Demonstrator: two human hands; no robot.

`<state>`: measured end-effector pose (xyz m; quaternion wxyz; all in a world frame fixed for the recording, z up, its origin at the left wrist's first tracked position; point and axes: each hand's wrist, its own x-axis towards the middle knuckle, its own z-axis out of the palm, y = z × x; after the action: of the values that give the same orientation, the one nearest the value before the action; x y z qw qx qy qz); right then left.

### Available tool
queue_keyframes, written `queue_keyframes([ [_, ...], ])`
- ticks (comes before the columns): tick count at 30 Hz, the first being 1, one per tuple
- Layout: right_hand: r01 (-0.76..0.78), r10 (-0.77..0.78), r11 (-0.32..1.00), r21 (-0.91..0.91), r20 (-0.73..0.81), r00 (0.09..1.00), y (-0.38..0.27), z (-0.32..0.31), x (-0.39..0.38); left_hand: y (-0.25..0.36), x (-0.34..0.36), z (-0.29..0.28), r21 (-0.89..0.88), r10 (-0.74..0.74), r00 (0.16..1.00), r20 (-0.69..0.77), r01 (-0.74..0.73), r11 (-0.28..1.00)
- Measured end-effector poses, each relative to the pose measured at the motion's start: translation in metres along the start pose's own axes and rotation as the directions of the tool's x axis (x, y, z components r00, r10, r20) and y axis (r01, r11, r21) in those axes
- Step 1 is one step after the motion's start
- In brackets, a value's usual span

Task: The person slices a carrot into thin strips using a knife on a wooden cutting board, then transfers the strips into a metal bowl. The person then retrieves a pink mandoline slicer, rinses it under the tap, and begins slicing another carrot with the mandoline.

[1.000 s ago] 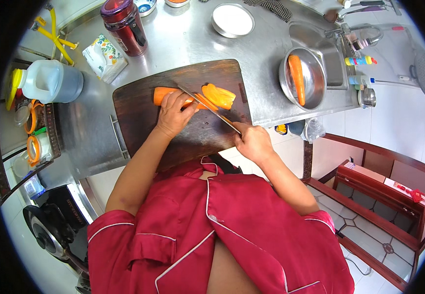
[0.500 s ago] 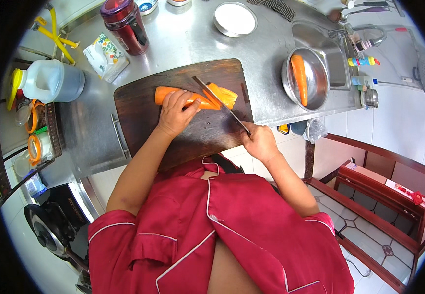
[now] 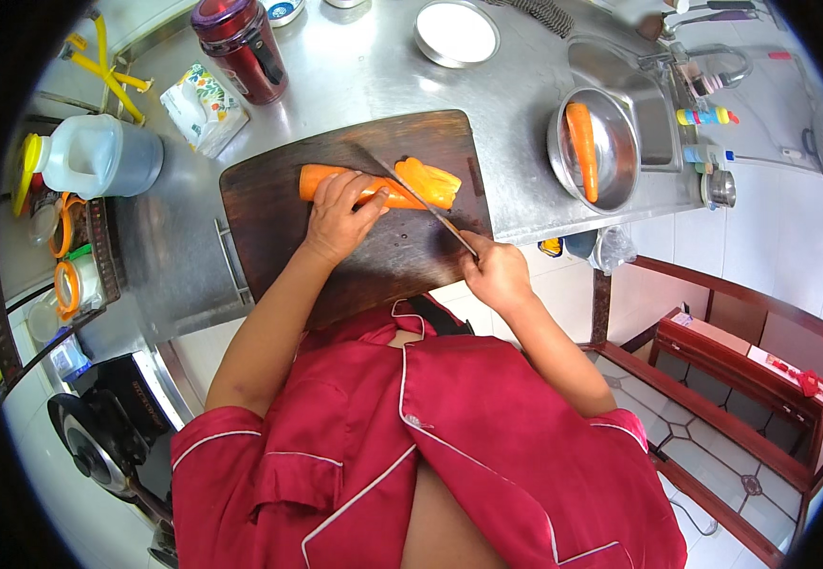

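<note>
While the left hand [image 3: 338, 220] pins a peeled carrot piece [image 3: 310, 181] to the dark wooden cutting board [image 3: 265, 213], the right hand [image 3: 495, 273] has a kitchen knife [image 3: 438, 215]. Left: clamped on the carrot from above, fingers bent over it, thumb on the near side; the carrot's thick end pokes out just left of the fingertips, the other end runs right, toward the blade. Right: fist wrapped around the knife handle, most of the handle hidden by it, held off the board's near right edge. Blade slants from that fist up-left, tip beyond the left fingertips, passing between the carrot under the left hand and the carrot slices [image 3: 429, 182]. Can't tell whether the edge is in the carrot or only over it. Slices are bunched and overlapping, right of the left hand and beyond the right one. Right of the right hand and farther out: stainless bowl [image 3: 558, 156], one whole carrot [image 3: 582, 152] in it, sink basin [image 3: 656, 128] just past. Well beyond both hands, white-filled round dish [image 3: 457, 34] on the steel counter [image 3: 355, 81]. Beyond the left hand, off to its left: red vacuum flask [image 3: 239, 52], floral tissue pack [image 3: 205, 112], then a translucent plastic jug [image 3: 106, 156] farther left.
</note>
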<state>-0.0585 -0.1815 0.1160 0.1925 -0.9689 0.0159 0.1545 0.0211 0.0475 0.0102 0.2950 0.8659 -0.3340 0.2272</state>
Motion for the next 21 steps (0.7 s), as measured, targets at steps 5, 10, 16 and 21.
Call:
queue_keyframes([
  [5, 0.032, -0.030, 0.993, 0.118, -0.026, 0.999, -0.005, -0.007, 0.000, 0.000, -0.001, -0.001, 0.011, 0.000, 1.000, -0.001, 0.000, 1.000],
  [10, 0.049, -0.050, 0.999, 0.011, 0.019, 0.999, -0.008, -0.001, 0.001, 0.001, 0.001, -0.003, 0.005, -0.005, 1.000, 0.007, 0.005, 1.000],
  [16, 0.044, -0.042, 0.997, -0.061, 0.039, 0.998, -0.011, -0.006, 0.001, 0.000, -0.001, -0.002, 0.015, -0.019, 1.000, 0.019, 0.019, 1.000],
  [21, 0.012, -0.006, 0.991, -0.130, 0.042, 0.999, 0.001, 0.004, 0.003, 0.000, -0.001, -0.001, 0.010, -0.019, 1.000, 0.017, 0.019, 1.000],
])
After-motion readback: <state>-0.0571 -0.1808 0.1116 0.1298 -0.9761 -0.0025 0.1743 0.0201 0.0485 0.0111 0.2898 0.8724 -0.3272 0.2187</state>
